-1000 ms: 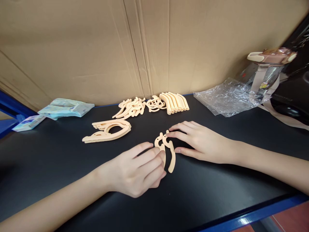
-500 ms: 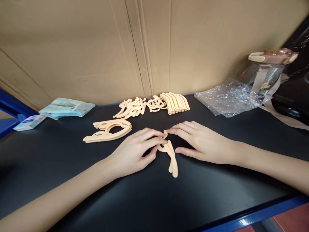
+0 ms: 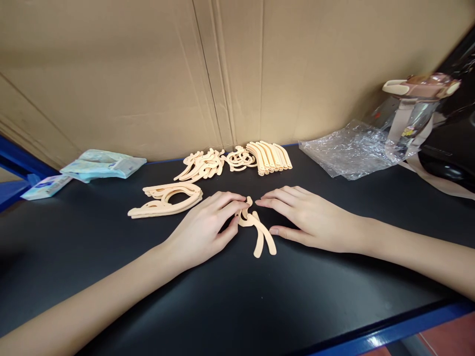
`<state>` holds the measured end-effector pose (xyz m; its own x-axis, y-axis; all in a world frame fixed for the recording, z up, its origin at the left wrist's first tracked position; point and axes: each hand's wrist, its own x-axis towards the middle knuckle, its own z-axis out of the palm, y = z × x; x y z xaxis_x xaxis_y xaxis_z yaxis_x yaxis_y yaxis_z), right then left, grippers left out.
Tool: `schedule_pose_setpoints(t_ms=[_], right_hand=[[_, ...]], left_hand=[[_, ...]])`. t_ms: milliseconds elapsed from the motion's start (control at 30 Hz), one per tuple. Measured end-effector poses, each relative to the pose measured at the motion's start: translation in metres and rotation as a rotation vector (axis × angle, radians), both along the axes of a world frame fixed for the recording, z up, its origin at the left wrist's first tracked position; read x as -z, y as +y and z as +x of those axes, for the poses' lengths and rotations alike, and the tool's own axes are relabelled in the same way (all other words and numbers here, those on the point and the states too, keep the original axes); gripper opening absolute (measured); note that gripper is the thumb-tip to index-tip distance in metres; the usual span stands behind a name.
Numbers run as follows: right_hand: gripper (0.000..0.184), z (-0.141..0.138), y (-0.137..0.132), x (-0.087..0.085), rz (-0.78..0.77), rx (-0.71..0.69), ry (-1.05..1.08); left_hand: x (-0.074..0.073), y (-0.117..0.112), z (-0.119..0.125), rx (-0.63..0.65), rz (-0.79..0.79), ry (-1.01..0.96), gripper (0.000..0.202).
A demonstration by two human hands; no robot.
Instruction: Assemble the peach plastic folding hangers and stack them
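Two cream plastic hanger pieces [image 3: 260, 232] lie crossed on the black table top [image 3: 260, 306], their hooked ends together and their arms splayed toward me. My left hand [image 3: 208, 227] pinches the hooked ends with thumb and fingers. My right hand [image 3: 308, 217] rests flat on the table just right of them, fingers stretched out, its fingertips almost touching the hooks.
A stack of assembled cream hangers [image 3: 166, 200] lies left of my hands. Loose hanger parts [image 3: 237, 158] sit in piles at the back by the cardboard wall [image 3: 222, 74]. A clear plastic bag [image 3: 345, 148] and a bottle [image 3: 411, 109] are at right; blue packets [image 3: 100, 165] at left.
My left hand moved up from the pieces' lower ends to their hooked tops. The two pieces, side by side before, now lie crossed with their arms splayed. My right hand stayed put.
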<state>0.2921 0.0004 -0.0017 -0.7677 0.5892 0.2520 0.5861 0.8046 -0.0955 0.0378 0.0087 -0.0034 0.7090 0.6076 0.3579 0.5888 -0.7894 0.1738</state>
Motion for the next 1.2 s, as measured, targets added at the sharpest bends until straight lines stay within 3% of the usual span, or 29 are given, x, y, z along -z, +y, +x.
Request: schedule_pose_setpoints(t_ms=[300,467,600,867,1200], right_hand=[[0.038,0.002,0.008,-0.005,0.04,0.02,0.06],[0.022,-0.001,0.03,-0.015,0.214,0.067,0.086],[0.021,-0.017,0.058,-0.02,0.354,0.102,-0.033],[0.022,-0.056,0.111,-0.015,0.521,0.176,-0.222],[0.026,-0.085,0.116,-0.011,0.53,0.23,-0.229]], left_hand=[[0.0,0.001,-0.002,0.002,-0.055,0.021,0.029],[0.001,0.0,-0.003,0.006,-0.057,0.013,0.034],[0.003,0.001,-0.004,0.04,-0.027,-0.018,0.044],[0.004,0.002,-0.004,0.078,-0.035,-0.014,0.03],[0.005,0.003,-0.004,0.08,-0.025,-0.027,0.027]])
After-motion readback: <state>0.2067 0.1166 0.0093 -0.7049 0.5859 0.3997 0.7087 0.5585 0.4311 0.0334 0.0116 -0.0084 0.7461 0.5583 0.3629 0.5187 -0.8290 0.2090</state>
